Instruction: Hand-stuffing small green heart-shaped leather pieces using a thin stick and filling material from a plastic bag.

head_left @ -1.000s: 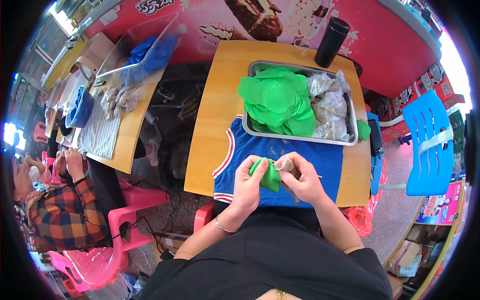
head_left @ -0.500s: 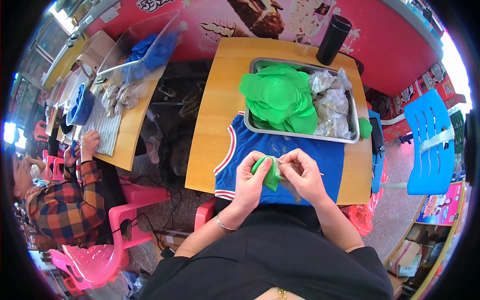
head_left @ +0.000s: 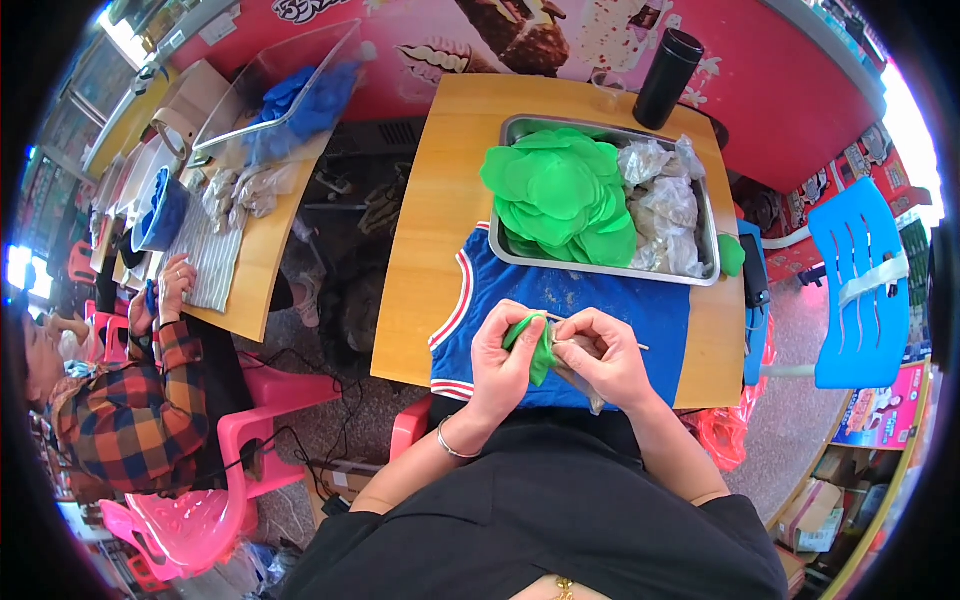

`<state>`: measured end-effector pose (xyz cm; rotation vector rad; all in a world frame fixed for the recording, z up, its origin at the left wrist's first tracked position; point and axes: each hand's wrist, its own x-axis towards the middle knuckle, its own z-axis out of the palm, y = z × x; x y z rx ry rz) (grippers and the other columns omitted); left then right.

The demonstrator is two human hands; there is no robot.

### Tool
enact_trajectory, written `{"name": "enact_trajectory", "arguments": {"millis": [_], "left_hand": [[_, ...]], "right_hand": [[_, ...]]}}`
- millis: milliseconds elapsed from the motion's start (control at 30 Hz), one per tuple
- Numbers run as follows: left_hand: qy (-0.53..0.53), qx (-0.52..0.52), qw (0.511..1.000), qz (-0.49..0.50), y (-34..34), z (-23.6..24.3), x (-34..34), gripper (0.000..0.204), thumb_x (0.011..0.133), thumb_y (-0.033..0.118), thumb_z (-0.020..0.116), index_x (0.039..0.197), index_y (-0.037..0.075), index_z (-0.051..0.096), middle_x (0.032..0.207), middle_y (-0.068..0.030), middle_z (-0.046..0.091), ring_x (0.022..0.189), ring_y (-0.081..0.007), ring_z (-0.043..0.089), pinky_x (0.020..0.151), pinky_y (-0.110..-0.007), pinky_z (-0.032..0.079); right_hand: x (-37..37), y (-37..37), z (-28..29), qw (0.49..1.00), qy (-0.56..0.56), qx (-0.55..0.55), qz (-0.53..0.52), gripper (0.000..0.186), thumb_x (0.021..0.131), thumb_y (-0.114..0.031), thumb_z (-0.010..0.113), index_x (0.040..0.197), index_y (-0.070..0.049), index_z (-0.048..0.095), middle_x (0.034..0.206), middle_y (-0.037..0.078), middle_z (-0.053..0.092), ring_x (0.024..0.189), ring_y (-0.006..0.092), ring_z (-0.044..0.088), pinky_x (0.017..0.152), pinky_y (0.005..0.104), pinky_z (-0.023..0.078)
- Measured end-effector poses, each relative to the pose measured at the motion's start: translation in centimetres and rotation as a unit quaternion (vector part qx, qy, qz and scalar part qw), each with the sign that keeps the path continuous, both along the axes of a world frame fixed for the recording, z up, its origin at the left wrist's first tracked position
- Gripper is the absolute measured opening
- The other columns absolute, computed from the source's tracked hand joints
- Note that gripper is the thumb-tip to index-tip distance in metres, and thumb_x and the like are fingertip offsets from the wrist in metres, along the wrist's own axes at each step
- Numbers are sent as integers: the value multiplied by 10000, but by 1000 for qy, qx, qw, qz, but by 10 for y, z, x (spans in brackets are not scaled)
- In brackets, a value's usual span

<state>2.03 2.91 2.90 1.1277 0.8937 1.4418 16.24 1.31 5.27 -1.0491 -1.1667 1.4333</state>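
Note:
My left hand pinches a limp green rubbery piece, which looks like a balloon, above the blue cloth. Close against it, my right hand has its fingers closed on a small clear plastic bag with greyish-brown contents. The bag's top end meets the mouth of the green piece, though my fingers hide the join. A thin pale stick pokes out past my right hand. Ahead, a metal tray carries a heap of flat green pieces and several filled plastic bags.
Beneath my hands a blue sleeveless jersey covers part of the wooden table. A black bottle stands at the back. To the left, a co-worker sits at another table. Blue chair at right.
The small bag has shifted and tilted below my right hand, and the green piece is bunched narrower. My hands stay nearly in place. The co-worker's hand moved slightly.

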Motion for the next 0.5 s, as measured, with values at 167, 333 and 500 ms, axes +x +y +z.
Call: {"name": "enact_trajectory", "arguments": {"millis": [167, 333, 500], "left_hand": [[90, 112, 989, 24, 4, -3, -6, 52, 814, -4, 594, 830, 0, 545, 760, -77, 531, 677, -144, 500, 598, -243, 404], [133, 164, 977, 28, 8, -2, -8, 60, 807, -9, 598, 845, 10, 555, 742, -77, 538, 664, -168, 501, 585, -257, 404], [142, 181, 972, 38, 9, -4, -8, 63, 804, -9, 600, 842, 16, 557, 734, -70, 539, 659, -175, 501, 580, -265, 405]], "right_hand": [[2, 3, 6, 998, -4, -18, 66, 122, 799, -34, 603, 896, -10, 532, 858, 19, 573, 704, 29, 490, 609, 178, 405], [-2, 0, 4, 999, -13, -32, 25, 145, 804, -13, 586, 931, -12, 517, 842, 15, 574, 698, 21, 484, 606, 172, 404], [-4, -1, 2, 999, -48, 19, -5, 139, 807, 16, 566, 941, 6, 530, 822, 19, 590, 710, 27, 517, 612, 175, 421]]}}
